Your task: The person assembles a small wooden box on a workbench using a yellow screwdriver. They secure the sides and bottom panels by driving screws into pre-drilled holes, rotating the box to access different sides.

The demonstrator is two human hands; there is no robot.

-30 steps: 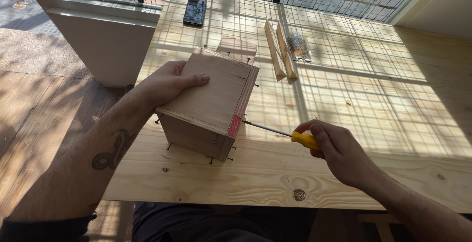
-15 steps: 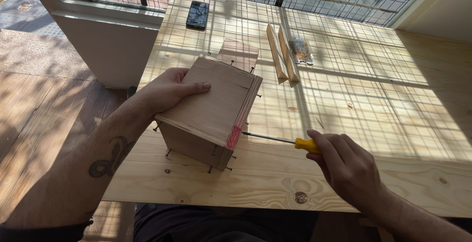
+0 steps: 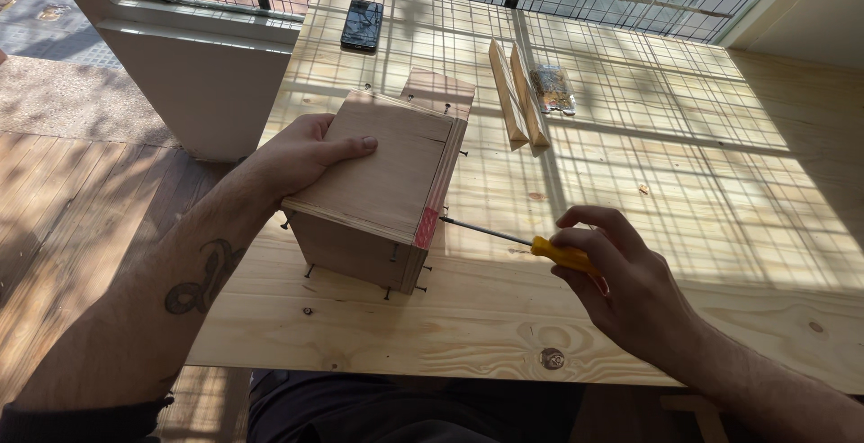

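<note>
A small plywood box point(image 3: 378, 182) stands on the pale wooden table point(image 3: 468, 317), with dark screws sticking out along its lower edges and a red patch on its right corner. My left hand point(image 3: 301, 151) lies flat on the box's top panel and holds it steady. My right hand point(image 3: 621, 286) grips a screwdriver point(image 3: 531, 245) with a yellow handle. Its thin metal shaft points left and the tip touches the box's right edge by the red patch.
Two slim wooden strips point(image 3: 517, 92) lie side by side behind the box, next to a small clear packet point(image 3: 551, 89). A black phone point(image 3: 362, 26) rests at the table's far left. A wire mesh fence runs along the far edge. Loose screws lie near the box.
The box has tipped down nearer to level under my left hand. My right hand has shifted its grip on the screwdriver, whose tip stays at the box's right edge.
</note>
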